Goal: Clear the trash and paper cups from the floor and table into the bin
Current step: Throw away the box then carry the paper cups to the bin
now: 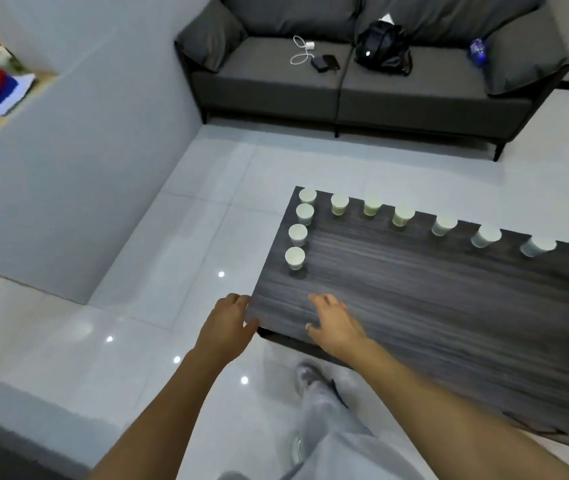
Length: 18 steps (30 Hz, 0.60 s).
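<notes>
Head view: the left hand (228, 325) reaches to the table (414, 306) corner, fingers loosely curled and holding nothing, likely steadying; the right hand (333, 323) hovers low over the wood, fingers apart and empty, seemingly bound for the nearest cup (295, 258); the cups line the left and far edges; no bin shows
</notes>
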{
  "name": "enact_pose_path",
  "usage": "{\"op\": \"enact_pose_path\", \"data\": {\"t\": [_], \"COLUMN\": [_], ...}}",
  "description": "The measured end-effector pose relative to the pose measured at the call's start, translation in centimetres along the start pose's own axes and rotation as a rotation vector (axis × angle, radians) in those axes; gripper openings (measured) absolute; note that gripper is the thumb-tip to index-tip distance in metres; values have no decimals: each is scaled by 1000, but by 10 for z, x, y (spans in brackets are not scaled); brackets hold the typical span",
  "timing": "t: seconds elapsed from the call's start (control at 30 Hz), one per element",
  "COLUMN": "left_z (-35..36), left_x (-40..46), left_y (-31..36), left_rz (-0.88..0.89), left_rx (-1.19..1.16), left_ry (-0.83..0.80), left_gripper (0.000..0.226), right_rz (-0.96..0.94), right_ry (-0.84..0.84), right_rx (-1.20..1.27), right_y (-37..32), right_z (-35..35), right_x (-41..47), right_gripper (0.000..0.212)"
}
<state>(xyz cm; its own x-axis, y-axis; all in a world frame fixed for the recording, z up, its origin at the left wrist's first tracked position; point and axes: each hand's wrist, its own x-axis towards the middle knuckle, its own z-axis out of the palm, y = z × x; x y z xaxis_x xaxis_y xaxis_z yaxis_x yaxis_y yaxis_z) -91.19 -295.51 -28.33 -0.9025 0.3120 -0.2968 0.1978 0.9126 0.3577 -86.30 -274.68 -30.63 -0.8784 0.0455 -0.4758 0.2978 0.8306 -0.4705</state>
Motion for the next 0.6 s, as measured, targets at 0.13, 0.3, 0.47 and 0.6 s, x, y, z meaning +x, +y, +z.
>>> {"op": "enact_pose_path", "data": {"t": [0.13, 0.3, 0.47, 0.6], "left_z": [-16, -45, -61, -52], "left_x": [70, 150, 227, 282], "left_y": [-12, -24, -23, -13], "left_rz": [50, 133, 203, 306], "left_rx": [43, 137, 196, 236], "left_ry": [-56, -139, -227, -372], "left_gripper": [47, 48, 49, 49], "right_rz": [66, 137, 231, 371], "right_ry": [-3, 0, 14, 35], "right_rx": [40, 64, 155, 253], "right_y": [-9, -25, -31, -24], "right_z": [-7, -23, -39, -41], "right_x": [65, 143, 194, 224], "right_gripper": [59, 56, 55, 58]}}
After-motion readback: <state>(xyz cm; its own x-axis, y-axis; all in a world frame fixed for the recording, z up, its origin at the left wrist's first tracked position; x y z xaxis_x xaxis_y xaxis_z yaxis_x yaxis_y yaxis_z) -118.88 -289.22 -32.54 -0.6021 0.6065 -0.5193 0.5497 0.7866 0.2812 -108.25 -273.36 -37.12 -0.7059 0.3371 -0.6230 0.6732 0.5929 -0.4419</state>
